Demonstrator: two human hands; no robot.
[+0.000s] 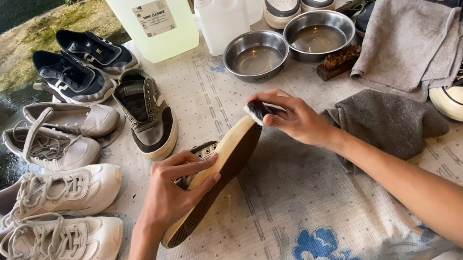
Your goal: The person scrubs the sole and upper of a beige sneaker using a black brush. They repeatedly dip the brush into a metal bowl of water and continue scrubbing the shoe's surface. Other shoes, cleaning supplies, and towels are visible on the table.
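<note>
Left hand [175,186] was clamped round a shoe [215,180] tipped on its side; right hand [295,119] pinched a small brush [256,111] at the toe rim. Scrubbing looked underway w/ approx. a dozen other shoes on the worktop [295,213], wiping cloth [389,119] unused.

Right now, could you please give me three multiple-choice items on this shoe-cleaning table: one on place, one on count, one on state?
1. Where do the metal bowls stand?
A. beyond the held shoe, beside the white jug
B. on the floor
C. on the grey cloth

2. How many metal bowls are there?
A. one
B. two
C. four

3. How is the held shoe placed?
A. flat on its sole
B. tilted on its side, sole showing
C. inside a bowl

Answers: 1 A, they sit beside the jug. 2 B, two bowls side by side. 3 B, the left hand tilts it while the right hand presses a small brush to its edge.
</note>
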